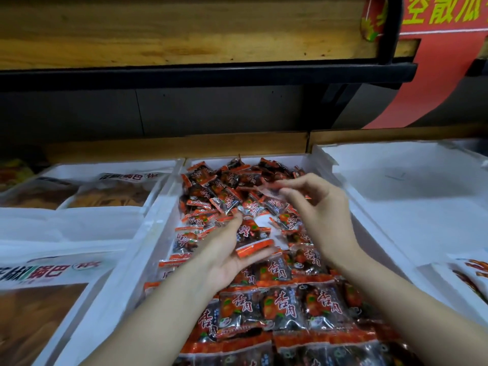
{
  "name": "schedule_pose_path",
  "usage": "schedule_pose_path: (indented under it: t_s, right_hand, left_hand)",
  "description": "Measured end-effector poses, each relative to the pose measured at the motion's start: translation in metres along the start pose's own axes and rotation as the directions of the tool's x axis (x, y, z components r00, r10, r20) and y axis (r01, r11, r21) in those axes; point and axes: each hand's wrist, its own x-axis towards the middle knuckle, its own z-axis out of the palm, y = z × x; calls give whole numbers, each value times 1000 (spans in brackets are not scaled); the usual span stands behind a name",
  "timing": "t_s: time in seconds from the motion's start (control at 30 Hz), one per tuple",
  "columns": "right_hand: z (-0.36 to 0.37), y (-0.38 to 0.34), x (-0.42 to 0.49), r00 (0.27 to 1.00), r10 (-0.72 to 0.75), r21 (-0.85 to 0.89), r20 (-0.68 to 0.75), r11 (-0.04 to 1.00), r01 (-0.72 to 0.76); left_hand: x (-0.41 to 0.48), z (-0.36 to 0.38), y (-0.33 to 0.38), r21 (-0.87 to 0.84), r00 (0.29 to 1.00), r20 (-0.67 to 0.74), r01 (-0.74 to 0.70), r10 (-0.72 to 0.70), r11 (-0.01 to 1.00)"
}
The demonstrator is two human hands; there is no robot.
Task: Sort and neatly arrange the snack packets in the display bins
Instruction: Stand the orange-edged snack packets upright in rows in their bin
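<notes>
Snack packets (280,305): small, dark see-through wrappers with orange-red crimped ends and red-and-white characters, heaped loose at the back of the white middle bin (161,207), laid in flat rows at its front. Left hand (227,252), palm up, holds 1 packet (253,237) between thumb and fingers above the heap. Right hand (322,207), fingers curled, pinches 1 blurred packet (265,186) at its fingertips.

glossy plastic snack packets (280,305), matt white foam bin (161,207), grained wooden shelf (158,30)
</notes>
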Motion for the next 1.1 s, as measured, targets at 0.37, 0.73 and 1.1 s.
schedule_pose_path:
  t_s: [0.37, 0.73, 1.1]
  right_hand:
    - [15, -3, -15, 869, -44, 143, 493, 989, -31]
    - [27, 55, 31, 776, 398, -481, 490, 866, -140]
    - [56, 92, 47, 545, 646, -791, 535, 609, 55]
  left_hand:
    - [1, -4, 12, 230, 984, 96, -167, 148, 959]
    - [8, -19, 40, 146, 957, -83, -263, 276, 954]
    - [10, -20, 41, 160, 964, -75, -241, 256, 957]
